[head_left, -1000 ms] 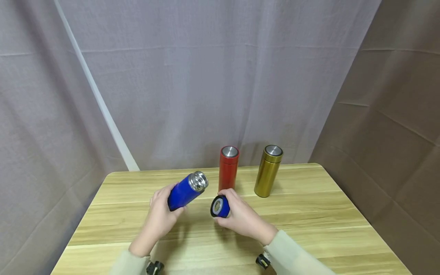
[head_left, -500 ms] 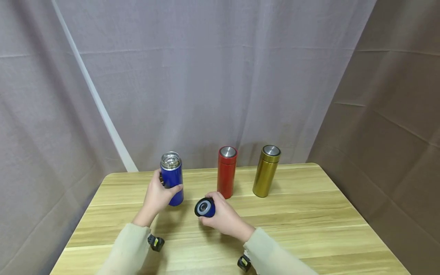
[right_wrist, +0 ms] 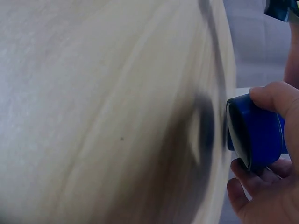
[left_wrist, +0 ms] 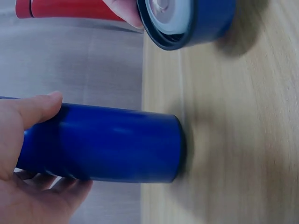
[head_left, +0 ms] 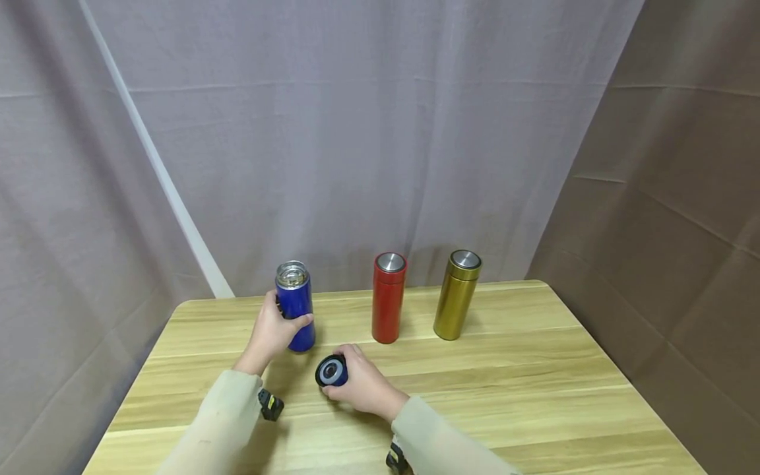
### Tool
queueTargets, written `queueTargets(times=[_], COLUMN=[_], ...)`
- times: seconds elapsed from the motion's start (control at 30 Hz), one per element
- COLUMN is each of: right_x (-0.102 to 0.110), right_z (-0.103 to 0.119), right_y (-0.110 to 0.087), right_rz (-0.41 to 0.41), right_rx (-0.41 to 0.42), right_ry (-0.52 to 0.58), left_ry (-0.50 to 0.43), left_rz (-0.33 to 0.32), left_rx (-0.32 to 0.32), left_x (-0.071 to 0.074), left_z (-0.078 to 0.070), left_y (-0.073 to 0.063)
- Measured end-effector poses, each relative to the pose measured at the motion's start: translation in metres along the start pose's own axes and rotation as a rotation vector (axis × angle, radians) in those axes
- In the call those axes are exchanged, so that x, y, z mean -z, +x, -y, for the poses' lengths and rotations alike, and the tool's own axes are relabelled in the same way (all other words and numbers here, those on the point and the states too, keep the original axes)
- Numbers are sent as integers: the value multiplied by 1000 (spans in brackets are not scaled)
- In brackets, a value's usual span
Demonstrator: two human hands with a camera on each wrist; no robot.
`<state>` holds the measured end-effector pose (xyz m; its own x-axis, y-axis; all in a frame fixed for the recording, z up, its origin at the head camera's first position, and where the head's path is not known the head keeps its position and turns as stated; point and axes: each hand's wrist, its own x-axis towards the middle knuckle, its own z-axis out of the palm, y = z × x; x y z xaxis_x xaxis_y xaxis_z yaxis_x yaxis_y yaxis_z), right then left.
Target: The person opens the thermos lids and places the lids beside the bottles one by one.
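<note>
An uncapped blue thermos bottle point(head_left: 295, 303) stands upright toward the back left of the table, its silver mouth bare. My left hand point(head_left: 272, 335) grips it around the side, thumb across the front. In the left wrist view the base of the blue bottle point(left_wrist: 140, 144) is at the tabletop. To the right and nearer me, my right hand point(head_left: 365, 388) holds the bottle's blue lid point(head_left: 331, 371) just above the wood, with its ringed underside turned toward the head camera. Fingers and thumb pinch the blue lid point(right_wrist: 264, 135) in the right wrist view.
A red thermos bottle point(head_left: 388, 307) and a gold one point(head_left: 457, 297) stand upright and capped to the right, on the wooden table point(head_left: 534, 382). Grey curtain point(head_left: 356, 145) hangs behind the back edge, and a brown one point(head_left: 671, 198) on the right side.
My left hand has brought the blue bottle from a tilt to upright, moving it left and back onto the table. My right hand, still holding the lid, has shifted left and slightly nearer.
</note>
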<state>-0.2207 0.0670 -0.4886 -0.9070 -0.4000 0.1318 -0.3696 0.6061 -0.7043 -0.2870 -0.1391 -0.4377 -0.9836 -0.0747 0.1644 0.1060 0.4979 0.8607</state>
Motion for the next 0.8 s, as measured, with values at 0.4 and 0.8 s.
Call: queueTargets(times=[0.4,0.8], right_x=[-11,-12], right_z=[-7,-9], right_y=[5,8], right_rz=[35,15], right_rx=[63,138], right_ry=[-98,-282], left_ry=[-67,-140], left_rz=[44,64], left_rx=[7,44], left_x=[-3,-3], left_z=[23,27], left_y=[8,6])
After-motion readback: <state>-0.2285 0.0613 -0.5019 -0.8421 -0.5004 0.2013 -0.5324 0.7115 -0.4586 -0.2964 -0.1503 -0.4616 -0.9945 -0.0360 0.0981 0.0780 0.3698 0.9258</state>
